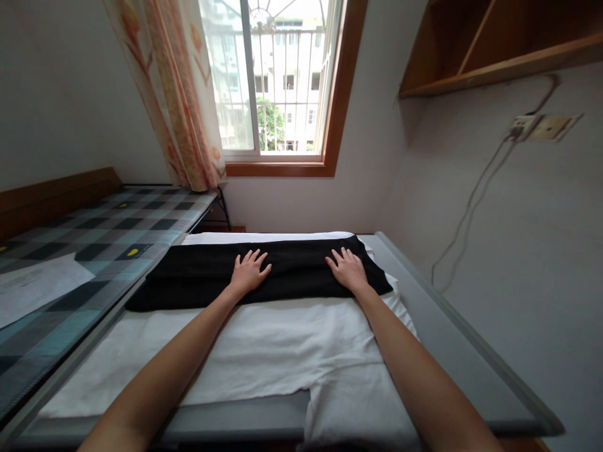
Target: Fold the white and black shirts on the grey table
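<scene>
A black folded garment [292,271] lies lengthwise across a white shirt [264,358], which is spread over a grey table [452,351]. My left hand [249,272] rests flat on the black cloth left of its middle, fingers spread. Toward the cloth's right end, my right hand [347,270] lies flat on it too, with its fingers apart. Neither hand grips the fabric. The shirt's sleeve hangs over the table's near edge, between my forearms. A strip of white cloth shows beyond the far edge of the black garment.
To the left is a bed with a checked cover [155,220] and a sheet of paper [42,282] on it. A curtain [176,94] hangs beside the barred window. At the right, cables [466,216] run down the wall from a socket, below a wooden shelf [509,69].
</scene>
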Tool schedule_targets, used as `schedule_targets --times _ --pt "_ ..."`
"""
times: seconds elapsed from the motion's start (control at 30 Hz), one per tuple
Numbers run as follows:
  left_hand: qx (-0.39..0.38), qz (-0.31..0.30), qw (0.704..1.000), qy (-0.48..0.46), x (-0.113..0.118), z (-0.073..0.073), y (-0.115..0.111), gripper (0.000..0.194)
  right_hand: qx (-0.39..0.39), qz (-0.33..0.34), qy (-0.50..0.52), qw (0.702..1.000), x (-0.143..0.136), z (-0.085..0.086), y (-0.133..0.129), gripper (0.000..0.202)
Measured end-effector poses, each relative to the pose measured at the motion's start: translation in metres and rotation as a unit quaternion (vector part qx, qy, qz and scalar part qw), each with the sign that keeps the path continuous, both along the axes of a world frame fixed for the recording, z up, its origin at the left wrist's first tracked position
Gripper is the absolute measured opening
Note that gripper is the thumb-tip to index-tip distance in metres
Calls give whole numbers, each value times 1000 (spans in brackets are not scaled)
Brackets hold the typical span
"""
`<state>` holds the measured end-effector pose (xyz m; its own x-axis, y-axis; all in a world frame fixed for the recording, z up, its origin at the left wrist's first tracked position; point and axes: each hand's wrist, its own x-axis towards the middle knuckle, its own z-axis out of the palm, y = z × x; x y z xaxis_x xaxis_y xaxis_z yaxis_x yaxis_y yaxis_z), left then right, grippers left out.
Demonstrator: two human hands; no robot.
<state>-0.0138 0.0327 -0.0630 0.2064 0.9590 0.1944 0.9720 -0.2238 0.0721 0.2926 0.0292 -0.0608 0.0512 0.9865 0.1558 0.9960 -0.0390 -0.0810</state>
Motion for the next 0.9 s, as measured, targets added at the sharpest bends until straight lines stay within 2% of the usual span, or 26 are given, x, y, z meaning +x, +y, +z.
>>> schedule_targets --times 0.4,0.53,0.63,0.77,0.9 --pt "-1 -1 1000 -2 0 0 0 56 9 4 9 1000 -1 2 -3 60" --pt "0 -1 1000 -5 0 0 0 56 55 17 -2 998 -6 5 -7 57" --pt "6 -3 1000 -6 0 -1 0 55 85 59 0 995 -14 7 -11 57" --pt "13 -5 1000 -5 -1 -1 0 55 41 120 19 992 -21 6 -12 58" --pt "11 -4 1000 -5 -1 -1 0 55 17 128 28 991 -20 3 -10 57"
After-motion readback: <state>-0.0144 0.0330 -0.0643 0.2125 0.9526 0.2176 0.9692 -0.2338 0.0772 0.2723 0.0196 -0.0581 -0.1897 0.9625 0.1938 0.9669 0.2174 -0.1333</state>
